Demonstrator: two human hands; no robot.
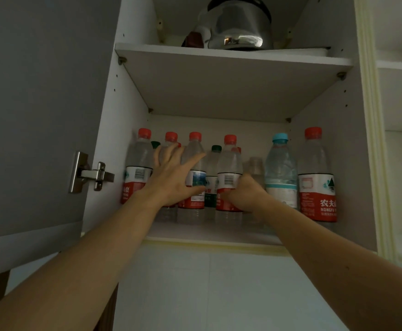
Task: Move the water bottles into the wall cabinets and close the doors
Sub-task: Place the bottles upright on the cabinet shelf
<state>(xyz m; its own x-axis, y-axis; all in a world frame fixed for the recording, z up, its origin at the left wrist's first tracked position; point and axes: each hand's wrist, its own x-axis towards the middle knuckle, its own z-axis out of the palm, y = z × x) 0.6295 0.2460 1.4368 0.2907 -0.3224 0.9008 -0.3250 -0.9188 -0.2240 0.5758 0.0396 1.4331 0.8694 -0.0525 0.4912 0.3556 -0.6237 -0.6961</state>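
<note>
Several water bottles stand on the lower shelf [195, 231] of the open wall cabinet. Most have red caps and red labels. My right hand [244, 194] is wrapped around the lower part of a red-capped bottle [229, 163] in the middle of the row. My left hand [175, 176] has its fingers spread in front of two red-capped bottles [195, 149] left of it, and I cannot tell whether it touches them. A green-capped bottle [215, 161] stands behind. At the right stand a blue-capped bottle [281, 168] and another red-labelled bottle [315, 173].
The cabinet door [35, 111] stands open at the left, its metal hinge [90, 174] showing. A steel kettle [238, 25] sits on the upper shelf. Open cream shelving [400, 96] adjoins at the right. White tiled wall lies below the cabinet.
</note>
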